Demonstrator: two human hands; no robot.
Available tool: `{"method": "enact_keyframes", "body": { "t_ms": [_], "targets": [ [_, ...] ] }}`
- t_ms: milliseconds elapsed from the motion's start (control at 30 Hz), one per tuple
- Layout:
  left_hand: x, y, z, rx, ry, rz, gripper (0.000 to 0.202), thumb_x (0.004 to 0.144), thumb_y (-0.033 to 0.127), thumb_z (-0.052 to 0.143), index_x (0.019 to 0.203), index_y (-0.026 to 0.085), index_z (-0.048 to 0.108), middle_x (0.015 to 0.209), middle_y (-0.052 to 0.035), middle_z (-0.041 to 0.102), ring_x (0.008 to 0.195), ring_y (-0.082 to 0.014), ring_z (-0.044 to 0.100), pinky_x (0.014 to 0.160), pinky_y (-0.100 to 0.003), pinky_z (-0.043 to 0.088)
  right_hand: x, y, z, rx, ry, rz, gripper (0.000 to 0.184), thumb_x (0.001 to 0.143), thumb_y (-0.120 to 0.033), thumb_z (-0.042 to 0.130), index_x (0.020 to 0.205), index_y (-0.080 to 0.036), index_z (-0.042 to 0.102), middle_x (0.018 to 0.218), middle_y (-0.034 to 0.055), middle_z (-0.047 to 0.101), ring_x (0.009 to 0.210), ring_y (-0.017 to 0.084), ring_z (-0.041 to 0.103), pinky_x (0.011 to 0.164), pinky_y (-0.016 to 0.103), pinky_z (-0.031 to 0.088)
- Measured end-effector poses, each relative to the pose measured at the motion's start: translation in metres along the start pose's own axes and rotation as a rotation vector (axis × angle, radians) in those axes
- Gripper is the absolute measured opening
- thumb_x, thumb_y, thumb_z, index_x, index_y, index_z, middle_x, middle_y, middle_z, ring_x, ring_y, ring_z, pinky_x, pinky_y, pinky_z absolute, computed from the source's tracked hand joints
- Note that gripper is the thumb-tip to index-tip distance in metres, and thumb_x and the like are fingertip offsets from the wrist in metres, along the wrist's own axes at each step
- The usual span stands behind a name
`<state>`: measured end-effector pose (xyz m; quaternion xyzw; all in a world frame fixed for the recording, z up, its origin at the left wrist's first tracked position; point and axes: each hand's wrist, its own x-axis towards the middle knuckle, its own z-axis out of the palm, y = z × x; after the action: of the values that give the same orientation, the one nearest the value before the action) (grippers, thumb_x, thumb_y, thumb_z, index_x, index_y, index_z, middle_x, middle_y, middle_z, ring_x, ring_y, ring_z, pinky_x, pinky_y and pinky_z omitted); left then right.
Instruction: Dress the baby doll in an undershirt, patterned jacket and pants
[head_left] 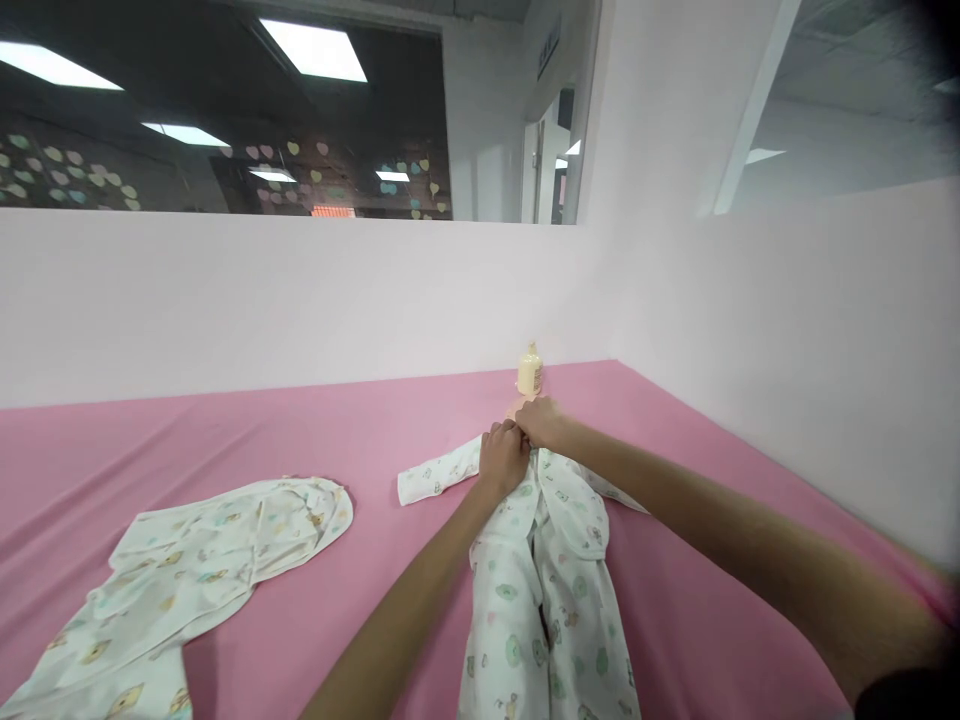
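Observation:
A white baby romper (544, 590) with small green prints lies lengthwise on the pink sheet (300, 430), apparently on a doll whose peach head (519, 408) peeks out beyond my hands. My left hand (502, 458) and my right hand (541, 422) meet at the romper's neckline, fingers pinched on the fabric there. One sleeve (435, 475) stretches out to the left.
A second white garment (202, 570) with bear prints lies crumpled at the left. A small cream bottle (529, 370) stands near the back wall. Pale pink walls close the surface at the back and the right, with windows above.

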<state>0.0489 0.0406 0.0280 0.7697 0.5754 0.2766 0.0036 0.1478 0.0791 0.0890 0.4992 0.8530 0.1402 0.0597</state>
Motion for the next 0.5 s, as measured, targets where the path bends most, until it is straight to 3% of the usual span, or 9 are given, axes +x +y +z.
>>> {"method": "enact_keyframes", "body": {
  "t_ms": [233, 367, 500],
  "targets": [
    [0.004, -0.005, 0.002, -0.051, -0.011, 0.009, 0.027, 0.092, 0.017, 0.043, 0.098, 0.019, 0.069, 0.108, -0.009, 0.063, 0.104, -0.0262, 0.054, 0.083, -0.036, 0.04, 0.001, 0.02, -0.002, 0.116, -0.038, 0.009, 0.015, 0.079, -0.02, 0.064, 0.091, -0.011, 0.069, 0.098, 0.0197, 0.07, 0.097, 0.029, 0.067, 0.078, 0.032, 0.048],
    [0.014, -0.015, 0.008, -0.157, -0.039, 0.028, 0.028, 0.091, 0.028, 0.051, 0.112, 0.023, 0.069, 0.112, -0.0089, 0.061, 0.108, -0.0256, 0.053, 0.091, -0.036, 0.039, -0.004, 0.043, 0.0, 0.307, -0.048, 0.006, 0.017, 0.081, -0.027, 0.057, 0.072, -0.013, 0.063, 0.079, 0.0113, 0.07, 0.077, 0.021, 0.067, 0.062, 0.025, 0.044],
    [0.02, -0.02, 0.012, -0.254, -0.027, -0.005, 0.027, 0.091, 0.032, 0.053, 0.111, 0.023, 0.069, 0.112, -0.0065, 0.061, 0.106, -0.0221, 0.052, 0.095, -0.034, 0.039, -0.015, 0.055, 0.01, 0.521, -0.032, -0.022, 0.016, 0.083, -0.024, 0.046, 0.071, -0.016, 0.055, 0.072, 0.0037, 0.067, 0.067, 0.014, 0.063, 0.056, 0.02, 0.041]
  ]
}}
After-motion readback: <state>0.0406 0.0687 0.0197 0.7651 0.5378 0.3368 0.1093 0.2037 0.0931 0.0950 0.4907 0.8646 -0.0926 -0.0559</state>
